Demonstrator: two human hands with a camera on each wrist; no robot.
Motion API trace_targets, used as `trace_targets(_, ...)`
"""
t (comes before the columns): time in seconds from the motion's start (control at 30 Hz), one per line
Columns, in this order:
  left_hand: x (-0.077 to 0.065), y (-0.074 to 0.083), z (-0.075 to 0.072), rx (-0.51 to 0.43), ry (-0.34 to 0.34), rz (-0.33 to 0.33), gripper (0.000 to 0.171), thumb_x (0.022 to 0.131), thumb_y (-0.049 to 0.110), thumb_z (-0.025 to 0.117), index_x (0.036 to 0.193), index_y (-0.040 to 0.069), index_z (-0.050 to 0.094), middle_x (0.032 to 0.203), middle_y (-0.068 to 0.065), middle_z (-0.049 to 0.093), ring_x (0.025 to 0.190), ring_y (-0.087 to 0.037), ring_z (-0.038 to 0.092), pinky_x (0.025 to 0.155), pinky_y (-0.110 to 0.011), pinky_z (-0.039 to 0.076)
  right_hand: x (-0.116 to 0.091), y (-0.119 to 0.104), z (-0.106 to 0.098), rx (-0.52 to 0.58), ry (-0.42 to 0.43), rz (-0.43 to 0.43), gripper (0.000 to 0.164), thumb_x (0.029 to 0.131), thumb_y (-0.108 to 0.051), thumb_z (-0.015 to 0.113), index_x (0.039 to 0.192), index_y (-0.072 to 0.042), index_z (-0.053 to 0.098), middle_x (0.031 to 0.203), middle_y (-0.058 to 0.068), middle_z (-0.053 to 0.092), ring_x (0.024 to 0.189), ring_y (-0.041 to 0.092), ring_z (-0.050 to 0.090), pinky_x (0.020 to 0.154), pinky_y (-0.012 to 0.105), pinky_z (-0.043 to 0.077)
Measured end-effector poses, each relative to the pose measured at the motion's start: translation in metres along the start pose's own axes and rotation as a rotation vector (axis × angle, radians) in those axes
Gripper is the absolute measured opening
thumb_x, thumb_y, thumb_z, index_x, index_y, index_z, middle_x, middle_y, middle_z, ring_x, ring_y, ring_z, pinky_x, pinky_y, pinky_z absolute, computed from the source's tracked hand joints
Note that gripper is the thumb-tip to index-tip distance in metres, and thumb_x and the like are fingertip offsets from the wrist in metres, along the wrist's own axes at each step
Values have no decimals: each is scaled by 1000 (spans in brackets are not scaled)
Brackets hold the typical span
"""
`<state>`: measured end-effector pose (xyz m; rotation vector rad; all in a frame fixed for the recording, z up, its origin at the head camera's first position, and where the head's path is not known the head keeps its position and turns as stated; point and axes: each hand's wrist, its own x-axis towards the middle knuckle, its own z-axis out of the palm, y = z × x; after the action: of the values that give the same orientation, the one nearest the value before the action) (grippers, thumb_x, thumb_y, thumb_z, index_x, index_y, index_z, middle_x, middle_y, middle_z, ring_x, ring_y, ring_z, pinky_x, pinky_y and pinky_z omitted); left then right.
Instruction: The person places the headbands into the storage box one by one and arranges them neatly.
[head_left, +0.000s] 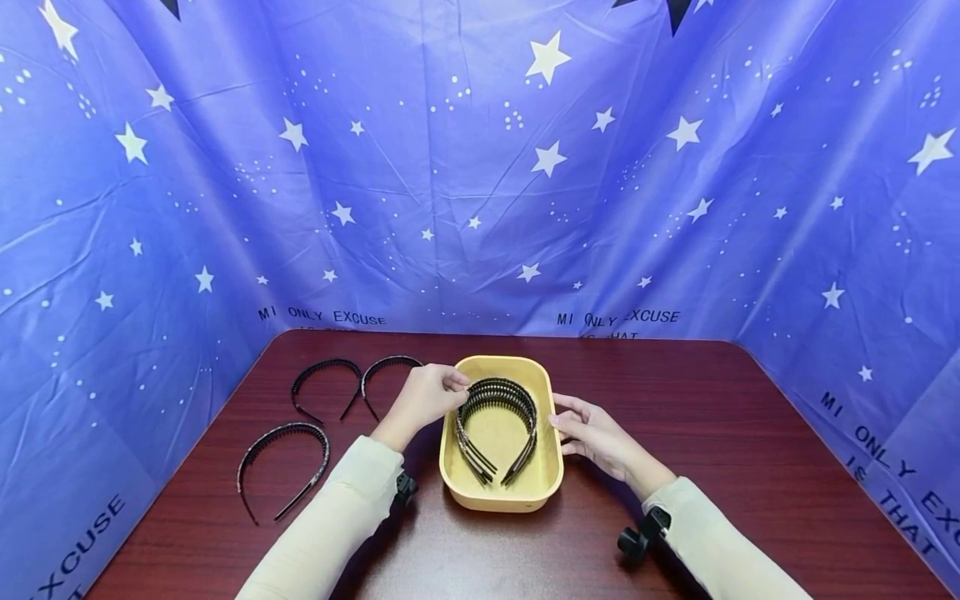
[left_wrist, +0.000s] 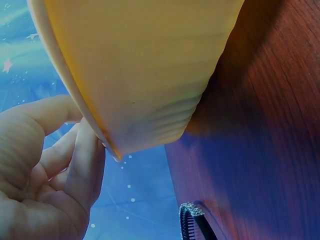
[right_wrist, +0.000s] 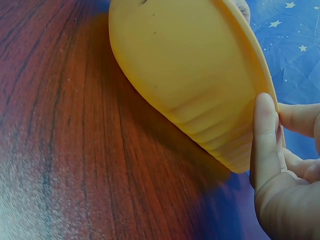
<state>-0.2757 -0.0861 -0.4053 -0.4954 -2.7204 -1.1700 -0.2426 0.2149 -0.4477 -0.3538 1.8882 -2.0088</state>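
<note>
A yellow plastic bin stands on the table between both hands. Several black toothed headbands lie nested inside it, their open ends toward the near side. My left hand pinches the bin's left rim, its fingertips right by the headbands; in the left wrist view, one finger lies against the outer wall while another digit reaches over the rim. My right hand grips the opposite rim, and in the right wrist view a digit presses flat on the outer wall.
Left of the bin lie three more headbands: one near the front, one farther back and one partly behind my left hand. The dark red wooden table meets a blue star-patterned cloth behind and at both sides.
</note>
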Motion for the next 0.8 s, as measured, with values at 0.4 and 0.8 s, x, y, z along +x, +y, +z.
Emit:
trace_targets(0.4, -1, -5, -6, -82, 8, 0, 17, 82, 12, 74, 98, 9, 78, 80, 4, 72, 68, -7, 66, 65, -26, 56, -1, -1, 0, -2, 9, 6, 64, 101, -6, 56, 153, 9, 21, 102, 10, 64, 84, 15, 65, 73, 30, 59)
trace_targets(0.8, -10, -13, -36, -129, 17, -69, 23, 85, 12, 73, 107, 8, 77, 84, 1, 74, 63, -11, 68, 61, -29, 56, -1, -1, 1, 0, 11, 1, 64, 101, -5, 56, 152, 10, 21, 103, 11, 63, 83, 15, 65, 73, 30, 58)
